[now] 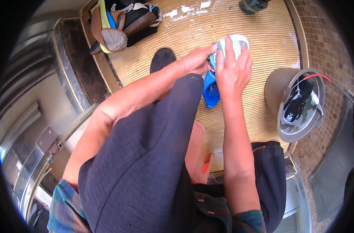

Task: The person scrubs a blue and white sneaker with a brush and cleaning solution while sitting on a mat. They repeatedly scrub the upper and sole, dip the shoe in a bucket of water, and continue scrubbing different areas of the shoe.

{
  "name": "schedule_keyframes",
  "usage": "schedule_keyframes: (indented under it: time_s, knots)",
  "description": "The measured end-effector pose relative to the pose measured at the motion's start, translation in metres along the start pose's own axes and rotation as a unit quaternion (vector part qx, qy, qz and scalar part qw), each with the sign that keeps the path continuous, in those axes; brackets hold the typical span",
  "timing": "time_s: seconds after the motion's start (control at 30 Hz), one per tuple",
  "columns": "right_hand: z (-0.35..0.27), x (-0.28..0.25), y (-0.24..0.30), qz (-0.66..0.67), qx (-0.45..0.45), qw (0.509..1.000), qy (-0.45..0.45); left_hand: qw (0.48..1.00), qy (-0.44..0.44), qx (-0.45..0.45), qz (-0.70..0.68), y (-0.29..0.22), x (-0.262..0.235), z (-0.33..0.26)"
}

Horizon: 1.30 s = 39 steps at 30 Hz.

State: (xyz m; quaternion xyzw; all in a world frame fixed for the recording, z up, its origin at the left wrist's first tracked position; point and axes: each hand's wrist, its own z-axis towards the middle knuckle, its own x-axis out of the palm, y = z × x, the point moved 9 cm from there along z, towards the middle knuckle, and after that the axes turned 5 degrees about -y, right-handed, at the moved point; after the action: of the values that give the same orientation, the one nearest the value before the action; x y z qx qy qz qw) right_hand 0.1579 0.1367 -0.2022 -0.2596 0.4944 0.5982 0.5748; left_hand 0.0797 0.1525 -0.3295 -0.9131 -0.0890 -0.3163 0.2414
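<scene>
The shoe [210, 80] is blue, pale mint and white. The bucket [275, 87] is grey-brown; the floor [268, 42] has tan stripes. The sleeves [66, 206] carry blue-green plaid.

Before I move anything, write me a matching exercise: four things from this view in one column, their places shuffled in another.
1. Bucket
2. Dark green container
3. Multicoloured heap
4. Mint-and-white item

A. Upper left
B. Under the right hand
C. Top edge, right of centre
D. Right side, about mid-height

Pairs: 1-D, 2-C, 3-A, 4-B
</scene>
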Motion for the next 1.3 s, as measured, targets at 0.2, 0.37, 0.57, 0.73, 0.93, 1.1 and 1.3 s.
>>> schedule_keyframes:
  time_s: [0.2, 0.37, 0.57, 0.73, 0.93, 1.1, 1.3]
  knots:
    - [0.027, 0.040, -0.030, -0.003, 0.105, 0.994, 0.037, 0.995, 0.068, 0.004, 0.077, -0.007, -0.010, 0.004]
    - [0.024, 0.025, -0.068, 0.213, 0.218, 0.952, 0.038, 0.989, 0.093, 0.026, 0.115, -0.006, 0.012, -0.010]
    - [0.003, -0.011, 0.000, 0.091, 0.025, 0.995, 0.016, 0.904, 0.077, 0.101, 0.409, -0.013, 0.011, -0.012]
    - [0.025, 0.032, -0.052, -0.014, 0.093, 0.992, 0.081, 0.857, 0.108, 0.215, 0.456, -0.022, 0.030, -0.017]
    - [0.023, -0.003, -0.060, 0.198, 0.168, 0.965, 0.023, 0.918, 0.034, 0.144, 0.369, -0.018, 0.008, -0.016]
    - [-0.008, -0.025, 0.004, 0.136, 0.047, 0.989, -0.019, 0.873, 0.041, 0.206, 0.441, -0.025, 0.024, -0.021]
    - [0.030, 0.026, -0.045, 0.044, 0.122, 0.985, 0.113, 0.719, 0.133, 0.317, 0.604, -0.029, 0.050, -0.030]
